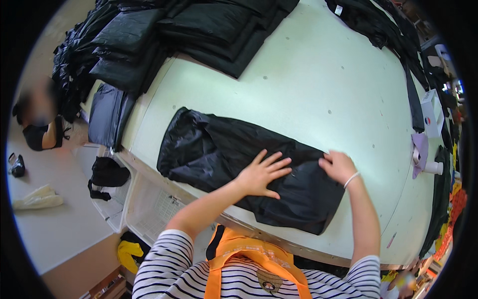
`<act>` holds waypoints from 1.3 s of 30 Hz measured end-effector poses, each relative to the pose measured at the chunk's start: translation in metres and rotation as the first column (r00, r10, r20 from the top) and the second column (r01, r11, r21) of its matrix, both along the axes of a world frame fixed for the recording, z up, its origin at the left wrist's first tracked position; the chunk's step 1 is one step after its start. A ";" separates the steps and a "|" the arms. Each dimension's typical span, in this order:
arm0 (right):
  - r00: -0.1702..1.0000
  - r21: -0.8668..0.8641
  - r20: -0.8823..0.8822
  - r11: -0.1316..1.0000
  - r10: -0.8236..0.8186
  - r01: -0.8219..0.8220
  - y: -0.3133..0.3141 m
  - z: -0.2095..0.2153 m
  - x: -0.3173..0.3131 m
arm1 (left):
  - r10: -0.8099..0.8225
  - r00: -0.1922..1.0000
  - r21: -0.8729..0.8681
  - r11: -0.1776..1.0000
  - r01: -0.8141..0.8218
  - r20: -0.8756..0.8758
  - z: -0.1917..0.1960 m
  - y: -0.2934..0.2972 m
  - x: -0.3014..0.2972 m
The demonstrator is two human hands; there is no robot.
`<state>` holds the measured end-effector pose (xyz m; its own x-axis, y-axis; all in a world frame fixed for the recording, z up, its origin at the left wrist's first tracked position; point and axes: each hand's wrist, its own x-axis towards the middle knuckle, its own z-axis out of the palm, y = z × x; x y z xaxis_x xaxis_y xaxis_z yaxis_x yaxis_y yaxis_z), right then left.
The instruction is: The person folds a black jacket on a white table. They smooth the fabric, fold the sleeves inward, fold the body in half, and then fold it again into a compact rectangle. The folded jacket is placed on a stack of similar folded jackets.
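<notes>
A folded black garment (226, 144) of thin, slightly shiny cloth lies lengthwise on the pale table in front of me, slanting down to the right. Its left end is gathered and wrinkled, while the right part lies flatter. My left hand (261, 175) rests flat on the middle of the cloth with its fingers spread. At the far right corner, my right hand (339, 167) has its fingers closed in a pinch on the garment's edge. A white band circles the right wrist.
Stacks of folded black garments (209, 25) cover the table's far left. More black clothing (363, 22) lies along the far right edge, near a white box (432, 113) and a purple cloth (419, 149). White plastic baskets (149, 204) stand below the left edge. Another person (42, 112) is at the left.
</notes>
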<state>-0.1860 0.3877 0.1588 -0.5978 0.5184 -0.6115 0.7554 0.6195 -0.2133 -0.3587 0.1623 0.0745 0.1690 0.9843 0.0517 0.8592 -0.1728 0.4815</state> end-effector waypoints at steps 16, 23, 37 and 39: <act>0.555 -0.846 -0.458 0.533 -0.695 -0.031 -0.096 0.013 -0.625 | -0.034 0.921 0.033 0.999 0.023 0.389 -0.053 0.005 0.009; 0.224 -0.968 -0.241 0.249 -0.944 0.011 -0.128 0.012 -0.659 | -0.040 0.914 0.119 0.993 -0.009 0.403 -0.077 0.002 0.034; -0.029 -0.949 0.314 -0.315 -0.949 0.017 -0.130 0.011 0.035 | 0.089 0.400 -0.234 0.915 0.330 0.912 -0.026 -0.013 -0.020; 0.013 -0.942 0.126 -0.115 -0.992 0.316 -0.126 0.003 0.099 | 0.304 0.095 -0.312 0.829 0.464 0.948 -0.033 -0.013 -0.009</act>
<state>-0.0868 0.2614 0.1618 -0.4243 0.5015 -0.7540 0.0033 -0.8318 -0.5551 -0.3679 0.1493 0.0419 0.4277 0.8913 -0.1506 -0.4226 0.3444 0.8383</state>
